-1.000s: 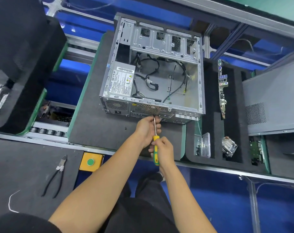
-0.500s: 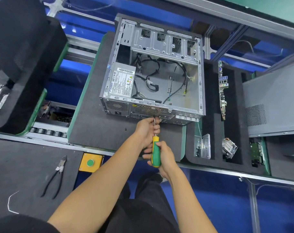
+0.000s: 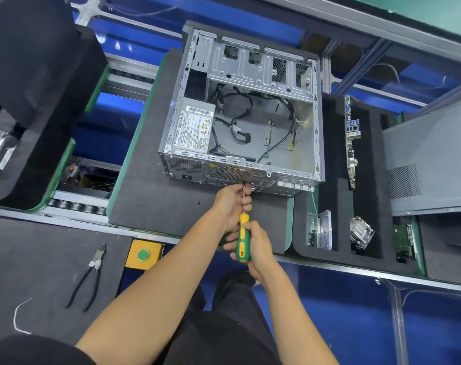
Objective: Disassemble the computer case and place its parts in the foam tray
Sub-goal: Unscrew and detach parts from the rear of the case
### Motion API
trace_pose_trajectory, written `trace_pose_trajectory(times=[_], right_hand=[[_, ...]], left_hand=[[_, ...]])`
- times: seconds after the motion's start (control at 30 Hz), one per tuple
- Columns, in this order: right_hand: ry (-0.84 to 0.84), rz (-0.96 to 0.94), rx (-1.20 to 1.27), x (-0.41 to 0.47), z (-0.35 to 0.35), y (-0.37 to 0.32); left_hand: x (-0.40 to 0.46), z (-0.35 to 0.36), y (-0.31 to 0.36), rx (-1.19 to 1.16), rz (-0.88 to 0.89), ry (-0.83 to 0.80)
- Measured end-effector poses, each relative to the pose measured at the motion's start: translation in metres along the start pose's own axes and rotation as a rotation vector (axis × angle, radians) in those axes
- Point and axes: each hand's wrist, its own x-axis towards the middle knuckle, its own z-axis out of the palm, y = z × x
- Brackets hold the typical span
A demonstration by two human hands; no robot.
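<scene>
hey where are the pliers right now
In the head view, the pliers lie lower left on the dark mat, left of the yellow button box, touched by neither hand.

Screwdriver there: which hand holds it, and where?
Both: right hand grips the screwdriver by its handle; left hand pinches its metal shaft.

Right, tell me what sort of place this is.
Probably a disassembly station on a factory line. A roller conveyor runs under the mats, a foam tray holds pulled parts in cut slots, and a green push-button box sits at the bench edge beside cutters.
</scene>
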Motion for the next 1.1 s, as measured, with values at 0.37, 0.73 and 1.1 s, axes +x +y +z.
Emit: trace_pose_trajectory(times=[0.37,0.73,1.1], right_hand=[[0.195,-0.294,-0.192,0.007,-0.004,0.006],[0.651,-0.332,-0.971,0.007,-0.058,-0.007],[0.674,-0.385,-0.966,0.017,-0.060,-0.008]], left_hand=[[0.005,-0.003,-0.003,0.012,0.030,-0.029],[0.006,-0.003,-0.005,0.099,0.086,0.033],[-0.001,0.005,-0.010,0.062,0.105,0.103]])
